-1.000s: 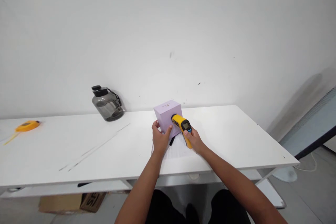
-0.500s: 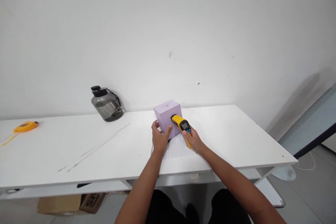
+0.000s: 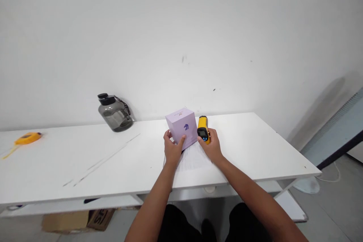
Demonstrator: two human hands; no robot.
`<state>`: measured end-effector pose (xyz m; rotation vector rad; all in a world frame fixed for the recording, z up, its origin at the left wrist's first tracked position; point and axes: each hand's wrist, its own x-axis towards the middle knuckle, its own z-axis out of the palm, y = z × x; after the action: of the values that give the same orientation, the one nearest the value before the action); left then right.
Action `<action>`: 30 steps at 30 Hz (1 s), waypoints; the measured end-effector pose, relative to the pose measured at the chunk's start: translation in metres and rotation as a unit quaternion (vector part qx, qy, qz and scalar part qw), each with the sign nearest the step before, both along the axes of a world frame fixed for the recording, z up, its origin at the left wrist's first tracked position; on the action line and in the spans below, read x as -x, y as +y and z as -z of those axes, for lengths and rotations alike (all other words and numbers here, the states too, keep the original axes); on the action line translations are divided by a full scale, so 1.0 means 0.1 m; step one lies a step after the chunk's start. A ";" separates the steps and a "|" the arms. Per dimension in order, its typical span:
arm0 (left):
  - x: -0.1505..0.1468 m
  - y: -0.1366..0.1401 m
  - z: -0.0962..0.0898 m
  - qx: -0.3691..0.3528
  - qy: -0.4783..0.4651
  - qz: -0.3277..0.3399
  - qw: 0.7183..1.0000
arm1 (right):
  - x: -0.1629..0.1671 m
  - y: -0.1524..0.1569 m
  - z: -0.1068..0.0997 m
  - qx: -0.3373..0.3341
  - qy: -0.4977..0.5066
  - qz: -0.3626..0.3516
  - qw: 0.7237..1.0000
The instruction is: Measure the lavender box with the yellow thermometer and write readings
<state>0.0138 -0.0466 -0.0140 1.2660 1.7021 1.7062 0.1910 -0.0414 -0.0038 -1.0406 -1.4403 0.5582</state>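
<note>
My left hand [image 3: 172,149] grips the lower left of a lilac box [image 3: 188,121], thumb on its front face, fingers around its side. The box is tilted and has a dark blue emblem on the front. In my right hand [image 3: 212,146] is a yellow and black infrared thermometer [image 3: 203,125], held just right of the box with its nose pointing towards the wall. Its small screen and blue buttons face me. Beneath the box and hands lies a whitish sheet [image 3: 192,159] on the white table [image 3: 119,170].
A grey translucent water bottle [image 3: 115,115] with a black lid stands by the wall. Far left lies an orange tape measure [image 3: 28,138], its tape partly out. Under the table is a cardboard box [image 3: 68,221]. A pale slatted appliance [image 3: 334,136] leans in at the right.
The thermometer's nose has moved off the box's front to its right side and swung to point at the wall. The emblem is now uncovered. The left hand and box have stayed put.
</note>
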 end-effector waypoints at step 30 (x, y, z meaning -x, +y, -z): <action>-0.01 -0.02 -0.03 0.009 -0.006 0.005 1.000 | -0.33 0.30 0.03 0.075 -0.341 0.207 0.914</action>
<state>0.0146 -0.0488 -0.0109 1.2512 1.6987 1.6858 0.2244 -0.0115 -0.0072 -1.7233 -1.7079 -0.0263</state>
